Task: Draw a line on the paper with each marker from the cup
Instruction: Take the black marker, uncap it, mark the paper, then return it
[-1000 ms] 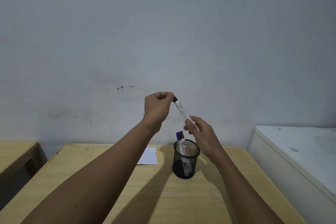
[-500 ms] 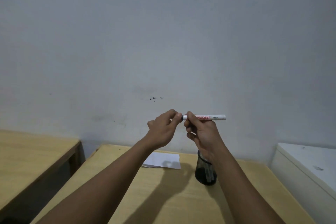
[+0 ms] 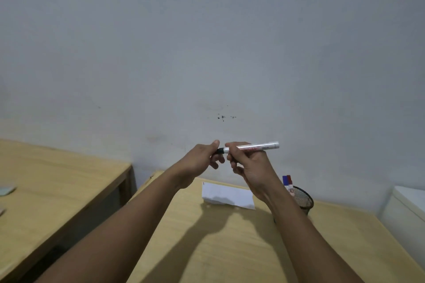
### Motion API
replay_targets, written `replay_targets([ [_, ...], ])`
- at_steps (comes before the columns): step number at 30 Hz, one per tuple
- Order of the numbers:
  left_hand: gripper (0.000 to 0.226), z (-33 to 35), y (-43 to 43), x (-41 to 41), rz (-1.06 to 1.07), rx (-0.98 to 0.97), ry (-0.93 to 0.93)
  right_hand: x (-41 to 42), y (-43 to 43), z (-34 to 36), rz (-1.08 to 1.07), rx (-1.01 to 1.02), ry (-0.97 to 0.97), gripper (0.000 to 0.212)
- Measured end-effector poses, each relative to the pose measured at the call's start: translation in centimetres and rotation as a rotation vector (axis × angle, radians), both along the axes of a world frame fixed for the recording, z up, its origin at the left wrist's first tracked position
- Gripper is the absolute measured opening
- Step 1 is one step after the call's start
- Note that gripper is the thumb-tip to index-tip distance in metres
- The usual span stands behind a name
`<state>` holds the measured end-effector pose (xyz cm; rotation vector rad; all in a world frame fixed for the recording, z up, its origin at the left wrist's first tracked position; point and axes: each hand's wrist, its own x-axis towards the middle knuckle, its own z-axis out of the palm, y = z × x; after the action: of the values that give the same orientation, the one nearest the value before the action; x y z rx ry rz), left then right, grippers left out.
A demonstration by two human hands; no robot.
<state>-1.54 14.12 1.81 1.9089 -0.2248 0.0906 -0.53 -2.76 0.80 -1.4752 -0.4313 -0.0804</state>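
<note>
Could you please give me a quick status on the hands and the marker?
Right hand grips marker barrel, level above table. Left hand pinches black cap. Paper lies unobstructed; two markers wait in cup.

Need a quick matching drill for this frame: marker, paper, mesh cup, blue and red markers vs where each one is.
Things:
1. white marker
2. paper
3. mesh cup
4. blue and red markers

Places:
A. standing in the cup
B. lying flat on the table
C. held in the air by the right hand, left hand at its black cap
D. behind the right forearm

Pairs: 1-C, 2-B, 3-D, 4-A
</note>
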Motion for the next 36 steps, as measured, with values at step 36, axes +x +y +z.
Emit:
replay_targets([
  [36,0.016,-15.0,6.7,11.2,0.469,0.568,-0.065,11.8,3.7,-14.4,-0.208,-0.068,0.194,0.008],
])
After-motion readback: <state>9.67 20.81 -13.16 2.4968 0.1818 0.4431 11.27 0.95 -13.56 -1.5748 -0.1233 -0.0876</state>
